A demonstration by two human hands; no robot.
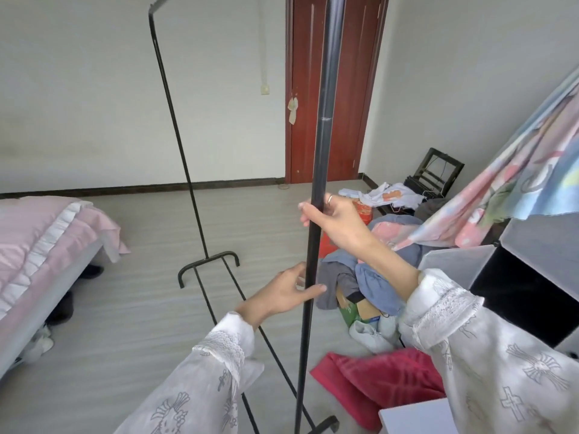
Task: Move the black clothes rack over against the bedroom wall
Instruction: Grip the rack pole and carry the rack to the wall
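The black clothes rack [322, 120] stands bare on the floor in the middle of the room, its near upright right in front of me. Its far upright [175, 133] rises toward the white wall [94, 89], and two thin base rails join the curved feet. My right hand [332, 214] is wrapped around the near upright at about mid height. My left hand [288, 292] grips the same pole lower down, thumb across its front. Both sleeves are white with lace cuffs.
A bed with pink bedding [40, 245] sits at the left. A heap of clothes and boxes [369, 277] lies right of the rack, with a red cloth [379, 380] near my feet. A dark cube shelf [520, 292] and the brown door [332, 89] are right and ahead.
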